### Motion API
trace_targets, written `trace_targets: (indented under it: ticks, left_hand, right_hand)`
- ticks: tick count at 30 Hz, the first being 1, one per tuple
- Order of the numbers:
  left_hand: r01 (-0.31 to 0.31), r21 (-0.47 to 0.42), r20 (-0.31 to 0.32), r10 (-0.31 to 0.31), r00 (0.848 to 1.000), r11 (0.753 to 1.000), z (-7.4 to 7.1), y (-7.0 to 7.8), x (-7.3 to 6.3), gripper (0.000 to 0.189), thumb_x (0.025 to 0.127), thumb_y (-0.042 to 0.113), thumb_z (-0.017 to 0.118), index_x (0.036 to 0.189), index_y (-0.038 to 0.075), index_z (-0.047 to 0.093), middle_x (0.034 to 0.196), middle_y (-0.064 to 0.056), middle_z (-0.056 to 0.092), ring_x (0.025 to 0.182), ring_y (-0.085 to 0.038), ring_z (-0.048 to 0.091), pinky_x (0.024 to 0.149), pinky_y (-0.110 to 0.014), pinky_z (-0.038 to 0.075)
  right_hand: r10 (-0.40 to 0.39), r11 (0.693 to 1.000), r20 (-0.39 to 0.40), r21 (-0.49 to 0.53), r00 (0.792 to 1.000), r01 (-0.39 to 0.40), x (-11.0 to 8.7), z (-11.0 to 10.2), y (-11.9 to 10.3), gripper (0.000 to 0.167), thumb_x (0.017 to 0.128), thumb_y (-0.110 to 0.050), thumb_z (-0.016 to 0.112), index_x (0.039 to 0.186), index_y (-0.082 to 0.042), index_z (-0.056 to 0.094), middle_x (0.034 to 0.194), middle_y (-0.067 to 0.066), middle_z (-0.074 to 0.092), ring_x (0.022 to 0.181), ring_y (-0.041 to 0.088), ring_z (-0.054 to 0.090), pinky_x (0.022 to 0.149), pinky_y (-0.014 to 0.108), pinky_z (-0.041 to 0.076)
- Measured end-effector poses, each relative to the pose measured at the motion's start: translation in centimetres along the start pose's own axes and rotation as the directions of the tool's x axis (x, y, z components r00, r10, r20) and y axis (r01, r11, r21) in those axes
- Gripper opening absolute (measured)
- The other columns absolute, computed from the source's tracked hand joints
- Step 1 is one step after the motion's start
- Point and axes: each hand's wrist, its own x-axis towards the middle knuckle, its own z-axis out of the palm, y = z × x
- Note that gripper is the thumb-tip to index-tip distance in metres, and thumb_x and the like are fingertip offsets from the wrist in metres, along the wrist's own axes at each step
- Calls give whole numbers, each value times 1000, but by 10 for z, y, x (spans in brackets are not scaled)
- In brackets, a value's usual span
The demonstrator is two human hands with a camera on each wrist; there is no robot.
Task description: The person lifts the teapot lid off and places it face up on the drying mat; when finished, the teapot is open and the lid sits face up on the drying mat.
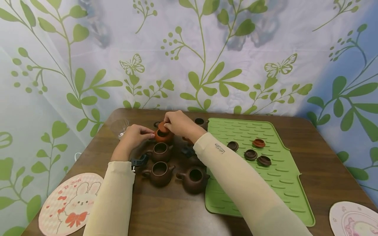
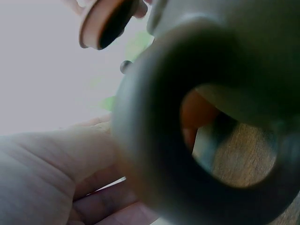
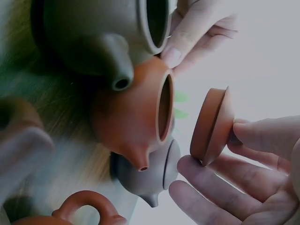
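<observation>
An orange-red clay teapot (image 1: 164, 140) stands toward the back of the table with its mouth uncovered. My left hand (image 1: 133, 137) holds it at its left side, thumb and fingers by the handle, which is hidden. My right hand (image 1: 180, 124) pinches the knob of an orange-red lid (image 3: 213, 124). The lid is tilted and apart from the teapot, just above its mouth. A dark brown teapot (image 1: 161, 152) with an uncovered mouth sits directly in front; its ring handle (image 2: 145, 126) looms large in the left wrist view.
More dark brown teapots (image 1: 159, 173) stand nearby, some partly behind my right arm. On a green ridged mat (image 1: 277, 196) to the right lie several dark lids (image 1: 250, 154) and an orange-red one (image 1: 259, 143). A clear glass item (image 1: 119, 127) is at back left. Round placemats (image 1: 71, 203) lie at both sides.
</observation>
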Motion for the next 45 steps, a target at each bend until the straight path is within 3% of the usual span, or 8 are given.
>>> trace_targets:
  ticks: [10,16,20,24,29,33,36,45]
  left_hand:
    - [1,13,-3,-1,1000,1000,-2,0,-1,21,100,28,77,113,13,85,110,-6,78,109,-32,69,94,-53,55]
    - [6,12,-2,-6,1000,1000,-2,-2,-2,22,100,29,77,114,13,84,111,-7,77,111,-33,69,95,-54,54]
    - [5,19,-1,-5,1000,1000,-2,-2,-4,22,100,28,77,114,13,84,111,-7,77,111,-34,69,96,-55,54]
    - [-6,19,1,6,1000,1000,-1,-2,-4,22,100,28,77,113,12,84,111,-8,77,112,-35,68,97,-56,53]
    - [-7,19,3,7,1000,1000,1,1,-3,22,100,28,77,113,12,84,112,-9,77,112,-35,68,98,-56,52]
    - [-3,16,-2,3,1000,1000,2,3,0,21,99,29,78,112,14,85,111,-8,77,112,-34,68,97,-55,53]
    - [-7,19,-5,7,1000,1000,2,3,0,22,99,29,78,113,13,85,111,-8,77,111,-34,68,97,-55,53]
    - [-4,22,-2,4,1000,1000,-1,4,-1,21,100,27,77,113,12,84,112,-9,77,112,-35,68,98,-55,52]
  right_hand:
    - [40,982,-12,185,999,-37,-15,-12,-2,26,109,-18,63,132,-6,62,122,8,69,102,20,67,86,34,55]
    - [85,872,8,484,996,-79,-24,-15,9,61,111,-16,59,166,-21,34,143,12,59,110,27,71,94,44,57]
    - [83,729,25,680,996,-78,-32,-16,21,59,112,-7,52,165,-28,37,150,14,47,122,23,63,101,45,54]
    - [101,512,29,856,995,-76,-43,-16,37,51,112,4,42,158,-16,49,152,16,41,140,29,48,103,40,52]
    - [166,240,42,967,985,-81,-65,-23,58,54,108,10,31,159,-5,43,160,17,35,143,43,43,109,45,47]
    - [246,114,28,992,969,-57,-86,-35,76,57,104,9,33,161,0,36,169,11,24,146,42,39,111,50,44]
    - [282,139,-7,990,959,-34,-100,-42,90,52,110,1,40,161,3,31,164,16,27,146,45,37,110,49,46]
    - [358,398,-48,911,932,-106,-138,-48,122,57,103,11,60,154,6,35,152,25,35,128,43,54,106,47,49]
